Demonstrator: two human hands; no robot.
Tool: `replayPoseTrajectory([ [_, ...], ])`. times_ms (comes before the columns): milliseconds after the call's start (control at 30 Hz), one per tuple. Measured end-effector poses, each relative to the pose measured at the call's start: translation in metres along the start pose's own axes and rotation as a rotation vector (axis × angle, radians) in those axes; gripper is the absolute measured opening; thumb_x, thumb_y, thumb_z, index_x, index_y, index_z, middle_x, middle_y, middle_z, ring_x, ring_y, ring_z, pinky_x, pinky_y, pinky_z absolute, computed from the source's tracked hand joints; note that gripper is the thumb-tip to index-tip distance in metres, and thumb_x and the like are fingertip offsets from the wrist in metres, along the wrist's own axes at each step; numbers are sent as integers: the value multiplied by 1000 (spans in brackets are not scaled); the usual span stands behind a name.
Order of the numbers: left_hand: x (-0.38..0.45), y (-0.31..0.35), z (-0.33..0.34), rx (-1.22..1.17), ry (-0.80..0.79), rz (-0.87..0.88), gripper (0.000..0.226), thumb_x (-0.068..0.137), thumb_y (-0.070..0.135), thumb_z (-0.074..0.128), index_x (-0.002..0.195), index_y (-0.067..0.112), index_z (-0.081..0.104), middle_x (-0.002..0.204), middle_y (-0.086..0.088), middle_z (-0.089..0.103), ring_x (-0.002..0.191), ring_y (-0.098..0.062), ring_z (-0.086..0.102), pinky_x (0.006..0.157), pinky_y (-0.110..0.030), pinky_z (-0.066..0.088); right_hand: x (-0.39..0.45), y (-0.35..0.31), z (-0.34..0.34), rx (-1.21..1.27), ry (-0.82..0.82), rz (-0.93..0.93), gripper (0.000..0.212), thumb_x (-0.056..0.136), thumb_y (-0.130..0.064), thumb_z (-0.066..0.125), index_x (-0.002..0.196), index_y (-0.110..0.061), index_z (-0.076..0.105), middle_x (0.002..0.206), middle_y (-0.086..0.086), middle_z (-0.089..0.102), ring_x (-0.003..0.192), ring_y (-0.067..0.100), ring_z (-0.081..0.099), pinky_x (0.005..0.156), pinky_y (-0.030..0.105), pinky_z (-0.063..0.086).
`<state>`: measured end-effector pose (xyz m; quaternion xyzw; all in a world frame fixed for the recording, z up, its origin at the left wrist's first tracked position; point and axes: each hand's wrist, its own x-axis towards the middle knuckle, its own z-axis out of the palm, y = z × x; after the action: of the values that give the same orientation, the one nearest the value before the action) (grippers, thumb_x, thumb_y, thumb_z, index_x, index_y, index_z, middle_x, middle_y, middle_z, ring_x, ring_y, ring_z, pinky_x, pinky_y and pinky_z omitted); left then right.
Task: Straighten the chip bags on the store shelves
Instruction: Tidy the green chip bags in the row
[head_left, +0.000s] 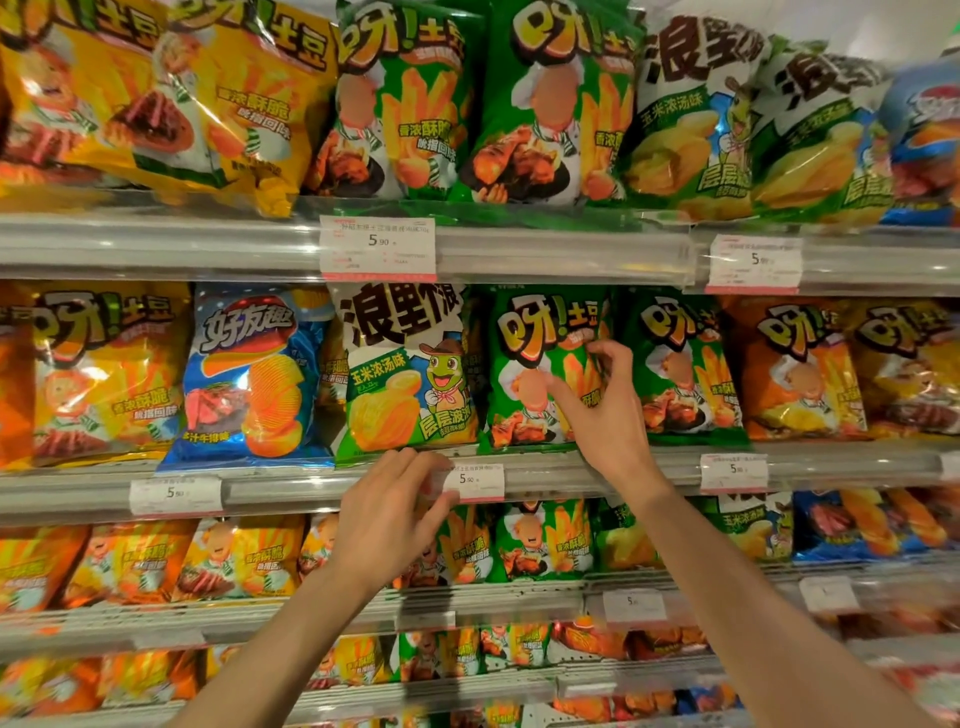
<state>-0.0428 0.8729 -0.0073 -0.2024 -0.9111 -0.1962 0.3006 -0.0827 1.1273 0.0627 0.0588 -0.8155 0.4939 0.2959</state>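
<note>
Setting: store shelving (571, 254) in several tiers, each tier packed with chip bags standing in rows behind clear front rails.

Right hand (605, 410): was raised to the second tier from the top, fingers curled and thumb extended against the front of a green chip bag (524, 364) — pinching the bag's face near its right edge.

Green chip bag: stood upright on the second tier, between a white-and-green frog bag (405, 369) on its left and a second green bag (680, 369) on its right, touching both.

Left hand (395, 514): was held lower, in front of the second tier's rail; fingers loosely curled, with the fingertips at the left end of a price label (475, 480). Whether it gripped the label or only touched it cannot be told.

Frog bag: stood just above the left hand, its lower edge overlapping the rail, tilted slightly.

Blue chip bag (249, 374): stood left of the frog bag, leaning, its bottom corner spilling over the rail.

Yellow chip bag (104, 369): stood at the far left of the same tier.

Top tier: yellow, green and white-and-green bags, several tilted — one yellow bag (239, 104) sagged forward over the shelf edge.

Lower tiers: smaller rows of yellow, green, blue and orange bags, partly hidden by both forearms.
</note>
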Motion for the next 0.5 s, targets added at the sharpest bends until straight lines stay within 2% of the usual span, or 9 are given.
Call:
replayPoseTrajectory([
  [200, 0, 0, -1, -5, 3, 9, 30, 91, 53, 49, 106, 30, 60, 86, 14, 55, 84, -10, 55, 58, -24, 42, -2, 7, 4, -12, -5, -25, 37, 91, -42, 71, 114, -35, 43, 106, 1, 57, 93, 18, 58, 90, 45, 53],
  [333, 0, -1, 0, -2, 1, 9, 28, 91, 53, 50, 107, 31, 59, 86, 15, 53, 85, -10, 54, 58, -24, 41, 1, 6, 2, 7, 32, -24, 52, 88, -41, 75, 130, -28, 47, 123, -2, 56, 109, 12, 60, 100, 36, 51],
  [500, 0, -1, 0, 3, 3, 14, 30, 90, 53, 49, 107, 31, 60, 86, 14, 53, 85, -11, 54, 58, -24, 41, -2, 4, 8, -45, 86, -49, 55, 89, -41, 72, 135, -23, 48, 129, -2, 54, 114, 11, 56, 99, 31, 48],
])
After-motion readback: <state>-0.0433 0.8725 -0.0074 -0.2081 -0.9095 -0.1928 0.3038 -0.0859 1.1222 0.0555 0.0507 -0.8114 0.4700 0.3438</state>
